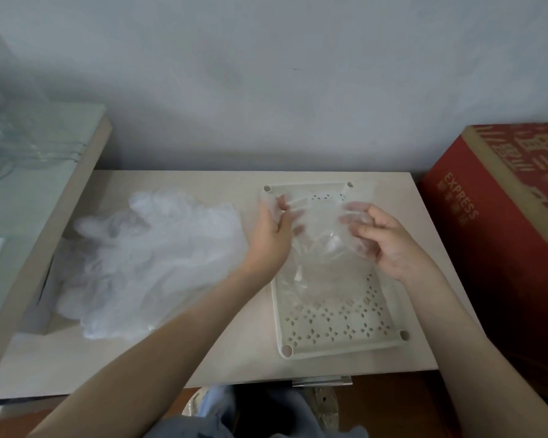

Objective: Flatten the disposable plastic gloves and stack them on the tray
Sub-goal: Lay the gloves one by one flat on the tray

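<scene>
Pale table (241, 358) — left hand (271, 235) and right hand (389, 245) pinch a glove (320, 254) over the tray (345, 327); released, clingy film could re-crumple.

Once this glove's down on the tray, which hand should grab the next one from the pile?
Probably left. The glove pile lies left of the tray, beside the left hand; the right hand sits toward the red box and would have to cross the tray. Both hold the clear glove.

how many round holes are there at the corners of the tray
4 on the tray: far left hole, far right hole, near left hole, near right hole. The held glove hides none.
</scene>
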